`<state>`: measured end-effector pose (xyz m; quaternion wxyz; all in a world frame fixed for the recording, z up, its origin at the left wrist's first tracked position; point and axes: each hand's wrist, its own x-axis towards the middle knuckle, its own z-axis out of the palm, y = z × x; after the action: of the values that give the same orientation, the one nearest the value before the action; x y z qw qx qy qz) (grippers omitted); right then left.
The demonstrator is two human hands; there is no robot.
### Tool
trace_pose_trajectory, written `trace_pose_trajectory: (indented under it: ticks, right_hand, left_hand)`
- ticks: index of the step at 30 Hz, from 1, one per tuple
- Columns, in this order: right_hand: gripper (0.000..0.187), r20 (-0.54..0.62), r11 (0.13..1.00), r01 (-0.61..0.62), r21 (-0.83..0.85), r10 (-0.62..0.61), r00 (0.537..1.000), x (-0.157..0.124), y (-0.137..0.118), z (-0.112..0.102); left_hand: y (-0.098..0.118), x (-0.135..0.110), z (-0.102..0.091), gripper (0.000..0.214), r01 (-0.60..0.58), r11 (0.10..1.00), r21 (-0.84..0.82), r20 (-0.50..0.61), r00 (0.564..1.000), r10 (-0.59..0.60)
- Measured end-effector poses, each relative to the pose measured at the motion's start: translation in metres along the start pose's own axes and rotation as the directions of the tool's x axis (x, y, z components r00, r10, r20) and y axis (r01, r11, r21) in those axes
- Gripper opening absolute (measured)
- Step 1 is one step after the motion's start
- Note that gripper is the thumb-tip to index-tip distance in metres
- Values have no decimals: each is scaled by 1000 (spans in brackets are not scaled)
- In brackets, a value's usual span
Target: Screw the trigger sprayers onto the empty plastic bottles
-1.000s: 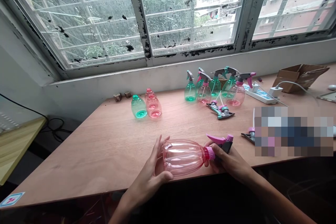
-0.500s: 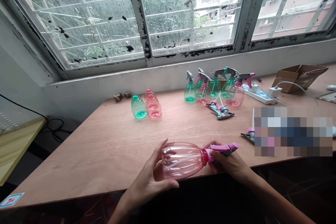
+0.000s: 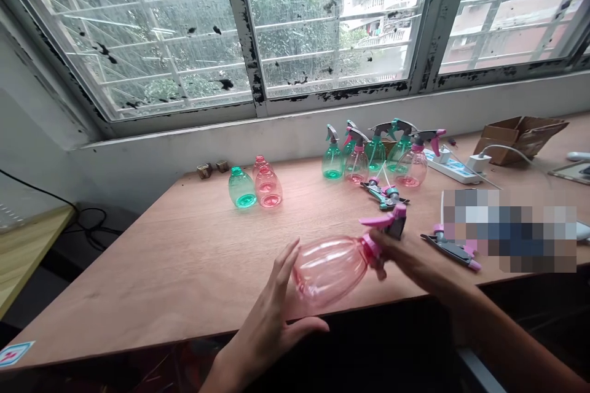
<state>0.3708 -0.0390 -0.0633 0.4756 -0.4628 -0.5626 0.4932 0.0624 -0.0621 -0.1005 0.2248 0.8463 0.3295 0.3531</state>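
Note:
A pink spray bottle [image 3: 329, 270] is held tilted on its side above the table's front edge, slightly blurred. At its neck, just under the pink and grey trigger head [image 3: 389, 221], my right hand [image 3: 391, 252] is closed around the collar. My left hand [image 3: 271, 307] is spread beside the bottle's base, thumb apart from the fingers; whether the fingertips touch the plastic I cannot tell. Loose trigger heads [image 3: 386, 195] lie behind the bottle, and another grey and pink trigger head [image 3: 452, 250] rests to the right of my right hand.
Toward the back left stand a headless green bottle [image 3: 242, 189] and two headless pink bottles [image 3: 268, 187]. Several assembled spray bottles [image 3: 332, 163] line the wall. Farther right are a white power strip [image 3: 454, 167], cables and an open cardboard box [image 3: 520, 141]. A blurred-out patch covers the right side.
The trigger head has swung up and turned, so its pink lever now points left. The bottle's base has tilted lower, and my left hand has loosened from around it.

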Motion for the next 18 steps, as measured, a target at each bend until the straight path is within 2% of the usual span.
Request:
trace_pose_trajectory:
  ticks: [3, 5, 6, 9, 12, 15, 18]
  right_hand:
    - [61, -80, 977, 147, -154, -161, 984, 41, -41, -18]
    - [57, -101, 909, 226, -350, -276, 956, 81, -67, -28]
    - [53, -84, 880, 231, -415, -290, 953, 104, -77, -31]
    - [45, -19, 785, 150, -601, -201, 979, 170, -92, -38]
    - [36, -61, 680, 2, -733, -69, 996, 221, -91, -39]
    - [30, -121, 589, -109, -801, 19, 992, 252, -85, -38]
    - [31, -160, 527, -159, -835, 44, 986, 268, -81, -36]
  left_hand:
    - [1, 1, 1, 128, 110, 994, 22, 48, 993, -111]
    - [1, 2, 0, 121, 143, 990, 1, 73, 987, -142]
    - [1, 3, -1, 117, 146, 989, -13, 87, 986, -145]
    - [0, 5, -3, 107, 142, 989, -48, 136, 982, -135]
    - [-1, 4, -4, 104, 148, 986, -79, 168, 977, -133]
    - [-1, 2, -2, 106, 172, 980, -96, 178, 972, -153]
    - [1, 1, -1, 106, 211, 971, -113, 200, 962, -186]
